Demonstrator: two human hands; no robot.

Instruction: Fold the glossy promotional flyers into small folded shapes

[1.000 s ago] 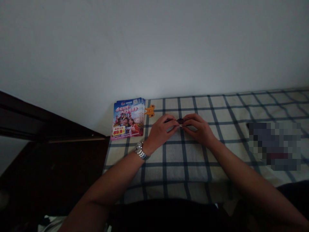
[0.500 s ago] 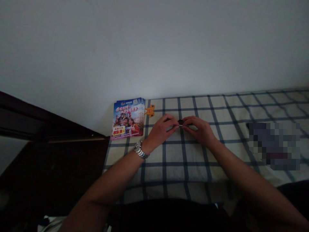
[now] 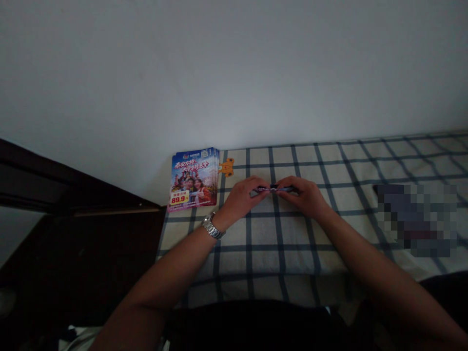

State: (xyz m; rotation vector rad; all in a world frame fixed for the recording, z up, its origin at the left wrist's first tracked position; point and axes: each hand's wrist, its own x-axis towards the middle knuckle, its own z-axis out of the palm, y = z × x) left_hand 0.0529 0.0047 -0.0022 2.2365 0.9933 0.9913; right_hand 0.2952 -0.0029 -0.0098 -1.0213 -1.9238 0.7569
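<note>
The left hand [image 3: 239,201] and right hand [image 3: 304,196] pinch a narrow folded purple printed-paper strip [image 3: 272,188] between closed fingertips, low over the blue-checked cloth [image 3: 292,239]; an uneven pull could tear or skew it.

A narrow folded paper strip [image 3: 272,188], printed in dark blue and purple with pale edges, lies level and runs left to right. It sits low over the far part of the checked bed [image 3: 288,243], each end pinched in a hand's fingertips; its folds are too small to make out.
</note>
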